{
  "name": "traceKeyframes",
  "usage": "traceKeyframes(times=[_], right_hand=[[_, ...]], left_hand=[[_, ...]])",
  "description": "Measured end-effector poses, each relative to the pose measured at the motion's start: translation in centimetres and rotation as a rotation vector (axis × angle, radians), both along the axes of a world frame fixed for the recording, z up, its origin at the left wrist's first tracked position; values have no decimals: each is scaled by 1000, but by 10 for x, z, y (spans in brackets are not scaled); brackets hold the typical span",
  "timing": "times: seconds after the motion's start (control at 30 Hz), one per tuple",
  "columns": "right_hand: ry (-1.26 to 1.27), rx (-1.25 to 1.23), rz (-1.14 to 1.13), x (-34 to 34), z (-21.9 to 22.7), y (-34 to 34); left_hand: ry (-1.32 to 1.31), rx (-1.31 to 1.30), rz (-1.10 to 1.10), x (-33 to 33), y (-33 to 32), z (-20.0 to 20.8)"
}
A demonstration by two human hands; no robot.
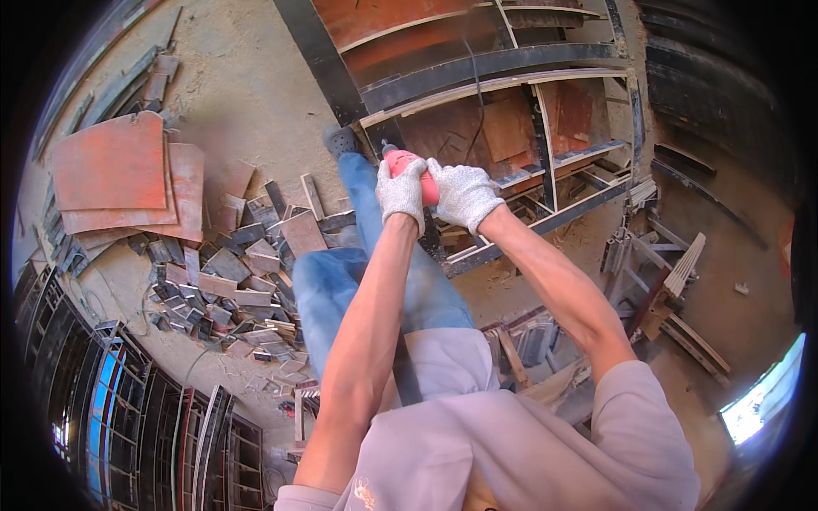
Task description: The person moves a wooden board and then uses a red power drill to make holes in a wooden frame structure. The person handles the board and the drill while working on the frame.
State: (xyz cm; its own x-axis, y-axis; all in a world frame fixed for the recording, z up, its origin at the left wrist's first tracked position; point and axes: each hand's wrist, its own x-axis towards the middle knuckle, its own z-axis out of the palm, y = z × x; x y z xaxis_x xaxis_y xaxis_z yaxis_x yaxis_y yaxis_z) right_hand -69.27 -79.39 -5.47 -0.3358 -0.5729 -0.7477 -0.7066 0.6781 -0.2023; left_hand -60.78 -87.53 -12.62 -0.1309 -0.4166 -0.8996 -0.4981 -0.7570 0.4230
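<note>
A pinkish-red power drill [399, 159] is held in both hands, its dark chuck pointing away and slightly left. My left hand [400, 189], in a pale knit work glove, closes round its front body. Behind it my right hand [464, 196], gloved alike, wraps the rear of the drill; the fingers underneath are hidden. The chuck end is beside the corner of a dark-edged wooden frame [477, 88] with reddish panels. Whether the tip touches the frame I cannot tell. A dark cord [478, 94] hangs across the frame.
A large heap of wood offcuts [226, 277] lies left of my legs, with red-faced boards [111, 166] stacked beyond it. Dark frames [128, 400] stand at lower left. Wood strips [684, 264] lie at right. My shoe [341, 141] is close to the frame.
</note>
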Motion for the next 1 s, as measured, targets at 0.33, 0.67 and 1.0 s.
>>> traceKeyframes(times=[0.33,0.67,1.0], right_hand=[[-92,74,-4,-46,-15,-16],[-188,117,-15,-63,-15,-30],[-162,105,45,-64,-16,-45]], left_hand=[[-62,123,43,-41,-17,-2],[-144,56,7,-52,-16,-11],[-144,87,206,-56,-23,-2]])
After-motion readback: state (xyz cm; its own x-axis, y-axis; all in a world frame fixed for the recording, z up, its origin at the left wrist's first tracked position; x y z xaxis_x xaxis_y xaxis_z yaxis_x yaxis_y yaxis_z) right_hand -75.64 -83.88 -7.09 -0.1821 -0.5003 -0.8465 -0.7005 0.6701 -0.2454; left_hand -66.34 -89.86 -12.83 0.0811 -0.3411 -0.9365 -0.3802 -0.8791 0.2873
